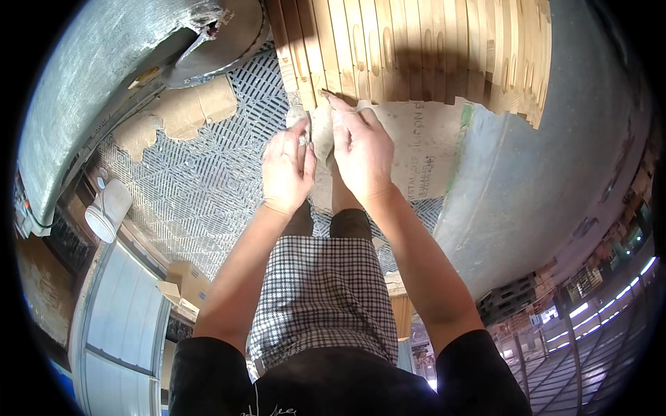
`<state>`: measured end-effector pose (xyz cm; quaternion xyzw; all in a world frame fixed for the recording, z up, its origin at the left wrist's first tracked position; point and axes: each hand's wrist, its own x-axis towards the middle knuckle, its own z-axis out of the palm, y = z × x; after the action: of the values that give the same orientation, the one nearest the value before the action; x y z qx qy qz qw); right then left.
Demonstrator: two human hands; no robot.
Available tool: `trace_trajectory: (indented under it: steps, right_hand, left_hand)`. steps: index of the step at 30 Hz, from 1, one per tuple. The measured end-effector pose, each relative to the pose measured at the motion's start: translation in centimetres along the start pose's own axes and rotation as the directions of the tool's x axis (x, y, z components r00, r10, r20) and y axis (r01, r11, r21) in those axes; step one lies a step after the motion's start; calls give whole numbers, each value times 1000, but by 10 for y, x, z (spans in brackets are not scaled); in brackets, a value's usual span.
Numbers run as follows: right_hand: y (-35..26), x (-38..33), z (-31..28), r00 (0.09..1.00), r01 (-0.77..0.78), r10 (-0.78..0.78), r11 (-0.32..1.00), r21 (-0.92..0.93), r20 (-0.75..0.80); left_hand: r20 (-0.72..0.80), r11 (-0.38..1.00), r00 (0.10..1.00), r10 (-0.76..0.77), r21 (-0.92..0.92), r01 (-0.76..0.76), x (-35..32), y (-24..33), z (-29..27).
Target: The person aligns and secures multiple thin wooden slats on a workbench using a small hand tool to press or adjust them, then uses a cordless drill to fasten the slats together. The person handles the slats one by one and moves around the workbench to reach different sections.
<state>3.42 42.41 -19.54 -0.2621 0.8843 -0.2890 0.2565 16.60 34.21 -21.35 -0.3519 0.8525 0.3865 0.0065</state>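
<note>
A row of light wooden strips (pixel 416 41) lies side by side in front of me, its near ends uneven. My right hand (pixel 362 149) is just before their near edge, its forefinger reaching to the strip ends and the other fingers curled in. A small brownish piece seems to be at that fingertip; what the hand holds is not clear. My left hand (pixel 286 172) is beside it, a little nearer to me, with bent fingers pressed together. Something small and whitish shows at its fingers, too small to name. Neither hand's inner side shows.
Below me, a flattened cardboard sheet (pixel 416 139) lies on a dark slotted floor mat (pixel 187 180). Torn cardboard (pixel 180 114), a white bucket (pixel 109 209) and a cardboard box (pixel 187 283) stand or lie at the left. Grey metal surfaces (pixel 541 173) flank the right side.
</note>
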Motion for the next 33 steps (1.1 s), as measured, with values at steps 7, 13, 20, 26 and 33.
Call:
trace_trajectory:
  steps: [7, 13, 20, 26, 33]
  right_hand:
    - [-4, 13, 7, 994, 99, -105, 983, -157, -30]
    - [3, 30, 13, 980, 197, -199, 942, -270, 22]
    - [10, 22, 15, 976, 218, -199, 912, -348, 90]
    - [9, 33, 13, 952, 305, -301, 904, -299, 60]
    - [16, 33, 17, 945, 318, -327, 902, -293, 19]
  left_hand:
    - [-19, 986, 996, 82, 150, -78, 19, 3, 2]
    - [-53, 995, 998, 30, 96, -25, 23, 7, 10]
    - [-87, 998, 996, 25, 63, -19, 23, 5, 12]
    - [-116, 996, 993, 34, 84, -24, 32, 1, 11]
    - [-98, 994, 994, 50, 98, -41, 36, 0, 12]
